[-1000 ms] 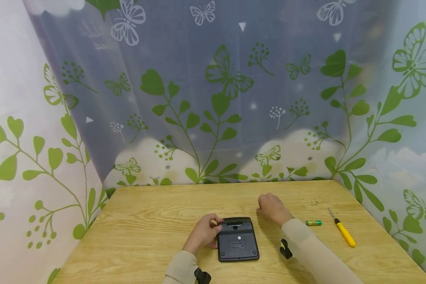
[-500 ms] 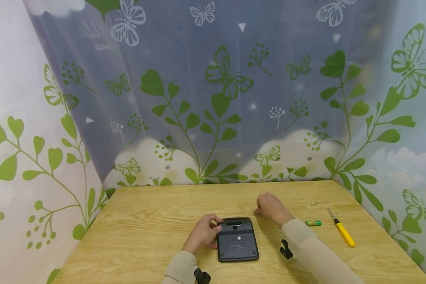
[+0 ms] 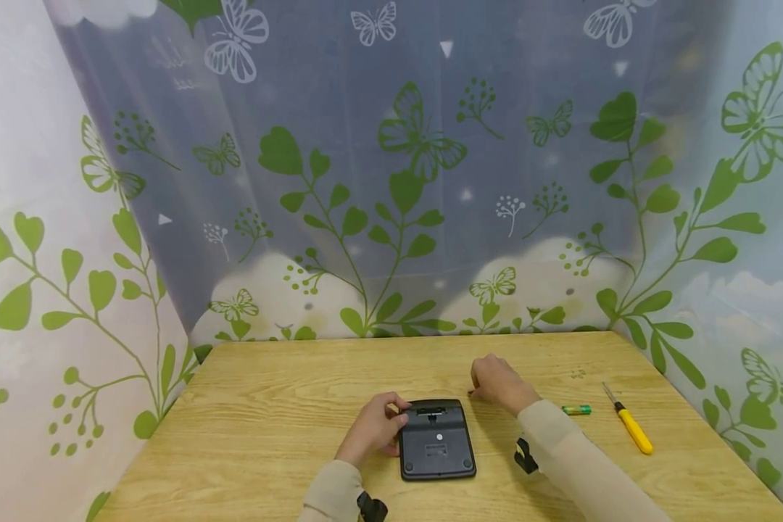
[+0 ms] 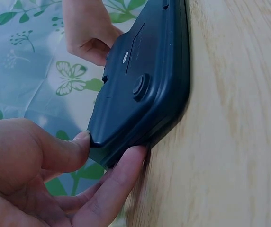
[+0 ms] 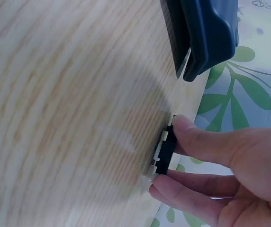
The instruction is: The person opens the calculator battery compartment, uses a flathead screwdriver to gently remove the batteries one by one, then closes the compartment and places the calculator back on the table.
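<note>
- Evidently, the left hand (image 3: pixel 373 429) grips the black device (image 3: pixel 436 465) at its far corner on that hand's side; it lies on the table (image 3: pixel 267 420) between the hands, long axis running away from the person.
- Its recessed slot (image 3: pixel 432 415) runs crosswise, left fingertips nearer; the right hand (image 3: pixel 501 382) is rightward, slightly beyond, apart from the device.
- Right wrist view: thumb and fingers pinch a small black piece (image 5: pixel 166 153) by its ends, mostly hidden in the head view.
- Only the head view shows the battery (image 3: pixel 576 409) and screwdriver (image 3: pixel 634 431), right of the right hand.

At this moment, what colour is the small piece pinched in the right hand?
The small piece is mostly black, seen best in the right wrist view.
</note>
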Demonstrator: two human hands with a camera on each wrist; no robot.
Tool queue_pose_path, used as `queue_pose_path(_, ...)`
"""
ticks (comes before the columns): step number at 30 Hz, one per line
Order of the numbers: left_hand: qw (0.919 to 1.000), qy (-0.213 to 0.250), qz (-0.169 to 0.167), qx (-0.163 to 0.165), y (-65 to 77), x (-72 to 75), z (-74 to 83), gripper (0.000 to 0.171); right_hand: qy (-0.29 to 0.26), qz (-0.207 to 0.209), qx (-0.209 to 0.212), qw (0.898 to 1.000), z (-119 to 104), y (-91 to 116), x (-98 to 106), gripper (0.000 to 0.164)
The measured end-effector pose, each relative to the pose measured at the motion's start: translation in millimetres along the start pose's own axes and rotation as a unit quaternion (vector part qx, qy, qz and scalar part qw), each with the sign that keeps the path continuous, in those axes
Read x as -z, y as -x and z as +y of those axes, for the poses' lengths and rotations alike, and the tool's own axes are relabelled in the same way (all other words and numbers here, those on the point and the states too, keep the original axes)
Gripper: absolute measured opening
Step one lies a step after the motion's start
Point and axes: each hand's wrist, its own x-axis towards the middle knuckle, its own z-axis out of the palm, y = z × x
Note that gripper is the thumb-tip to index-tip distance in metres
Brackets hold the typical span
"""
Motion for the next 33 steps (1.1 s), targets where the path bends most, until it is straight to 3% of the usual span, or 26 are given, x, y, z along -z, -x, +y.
queue_pose_path(9,1.0,-0.003,0.0,-0.002,0.8,0.3,1.5,0.015,-0.016,-0.025,-0.017,0.999,-2.7,-0.2,-1.2,0.032)
queue_pose_path(18,1.0,-0.003,0.0,-0.006,1.0,0.4,1.4,0.016,-0.003,-0.029,-0.006,1.0,-6.0,2.7,-0.5,0.026)
queue_pose_path(25,1.0,-0.005,-0.001,-0.001,1.4,0.8,1.4,0.017,0.002,-0.03,0.005,1.0,-8.3,4.6,-0.3,0.041)
queue_pose_path(33,1.0,-0.004,0.0,-0.009,-0.7,0.1,-0.9,0.016,0.043,-0.024,0.014,0.999,-5.6,1.4,-2.1,0.007)
